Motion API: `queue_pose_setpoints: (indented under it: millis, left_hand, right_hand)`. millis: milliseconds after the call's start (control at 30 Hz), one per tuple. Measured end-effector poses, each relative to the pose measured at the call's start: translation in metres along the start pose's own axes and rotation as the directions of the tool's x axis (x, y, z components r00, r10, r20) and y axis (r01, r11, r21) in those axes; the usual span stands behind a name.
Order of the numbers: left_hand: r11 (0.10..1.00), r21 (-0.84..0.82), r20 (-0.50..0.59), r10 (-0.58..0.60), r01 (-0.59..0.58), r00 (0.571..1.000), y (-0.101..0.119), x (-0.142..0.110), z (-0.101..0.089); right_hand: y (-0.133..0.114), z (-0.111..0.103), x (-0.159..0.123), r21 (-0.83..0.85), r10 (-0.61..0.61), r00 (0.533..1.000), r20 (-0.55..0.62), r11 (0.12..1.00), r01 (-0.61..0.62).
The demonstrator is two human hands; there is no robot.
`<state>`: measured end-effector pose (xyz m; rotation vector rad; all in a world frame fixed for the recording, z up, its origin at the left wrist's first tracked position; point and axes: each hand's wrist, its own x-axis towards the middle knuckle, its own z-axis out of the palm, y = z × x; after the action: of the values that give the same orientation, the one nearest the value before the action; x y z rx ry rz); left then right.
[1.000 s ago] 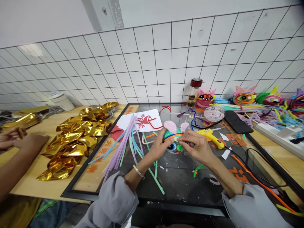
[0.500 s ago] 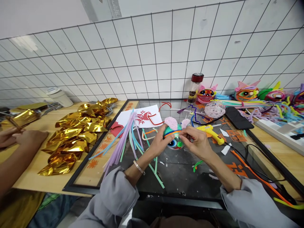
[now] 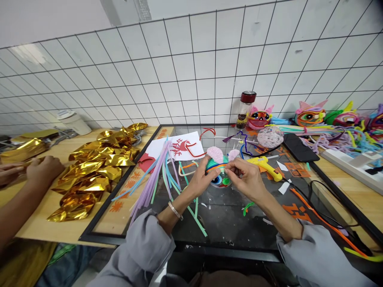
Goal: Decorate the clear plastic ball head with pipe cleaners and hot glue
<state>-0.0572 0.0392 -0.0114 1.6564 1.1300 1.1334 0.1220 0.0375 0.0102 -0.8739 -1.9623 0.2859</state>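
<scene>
A small animal head covered in pipe cleaners (image 3: 222, 184) is between my hands, with a blue eye, a green spot and bands of green, blue and orange. Two pink fluffy ears (image 3: 214, 154) stand on its top. My left hand (image 3: 204, 175) is wrapped round its left side, thumb on the front. With fingertips pinched together, my right hand (image 3: 245, 175) touches the head's right front; what lies between them is too small to make out. A yellow glue gun (image 3: 267, 166) lies right of my right hand. To the left is a bundle of lilac, blue and green pipe cleaners (image 3: 160, 173).
A co-worker's hands (image 3: 42, 169) are at the far left beside crumpled gold foil (image 3: 95, 171). At the back stand a lidded glass bottle (image 3: 244, 111) and finished animal heads (image 3: 309, 115). A phone (image 3: 301, 147), power strip (image 3: 354, 169) and black cable (image 3: 324, 211) lie right.
My hands and the animal head stay almost in place, with only slight finger movement on the right. The co-worker's nearer hand has shifted slightly at the far left.
</scene>
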Motion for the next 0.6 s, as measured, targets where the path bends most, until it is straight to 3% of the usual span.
queue_pose_setpoints:
  millis: [167, 267, 433, 600]
  left_hand:
    - [1.0, -0.01, -0.021, -0.007, 0.007, 1.0, -0.004, 0.0, 0.003]
    - [0.999, -0.012, -0.051, -0.054, 0.053, 0.997, -0.006, 0.001, 0.004]
    - [0.995, -0.06, -0.077, -0.083, 0.079, 0.994, -0.009, 0.002, 0.004]
    - [0.99, -0.126, -0.088, -0.076, 0.064, 0.993, -0.011, 0.004, 0.002]
  right_hand:
    - [-0.001, 0.002, -0.001, 0.021, 0.035, 0.999, 0.003, 0.999, -0.035]
    - [0.002, 0.002, -0.002, 0.11, 0.137, 0.991, 0.009, 0.984, -0.137]
    - [0.012, -0.006, 0.001, 0.431, 0.436, 0.9, -0.008, 0.814, -0.39]
    - [0.017, -0.01, 0.005, 0.5, 0.544, 0.838, 0.045, 0.714, -0.491]
